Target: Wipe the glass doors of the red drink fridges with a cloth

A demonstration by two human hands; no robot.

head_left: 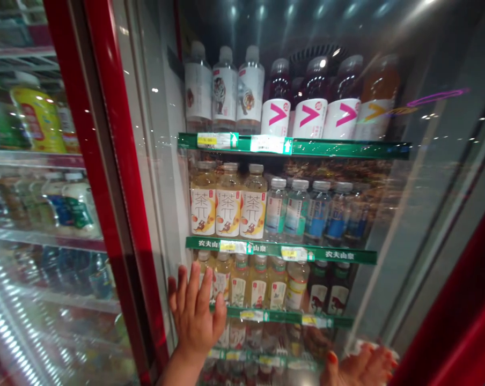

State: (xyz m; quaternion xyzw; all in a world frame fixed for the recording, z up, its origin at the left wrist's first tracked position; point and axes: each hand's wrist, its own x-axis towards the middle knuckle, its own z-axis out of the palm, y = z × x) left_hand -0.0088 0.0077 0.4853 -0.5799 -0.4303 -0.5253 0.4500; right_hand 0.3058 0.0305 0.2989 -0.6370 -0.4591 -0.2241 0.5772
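Note:
A glass fridge door (266, 29) stands in front of me, with lights reflected in it. My left hand (196, 311) is raised with its fingers spread, palm towards the glass near the door's left side. It overlaps the lower rows of bottles; whether it touches the glass, I cannot tell. My right hand (361, 367) is low at the right, cut off by the bottom edge and somewhat blurred. Its fingers lie over a white, cloth-like piece (371, 344), of which only a thin edge shows.
Behind the glass, green-edged shelves (326, 149) hold tea bottles (228, 212), white-labelled bottles (250, 91) and purple drinks (310, 115). A red frame (122, 139) divides off another drinks fridge (45, 155) at left. Another red frame (455, 311) slants across the lower right.

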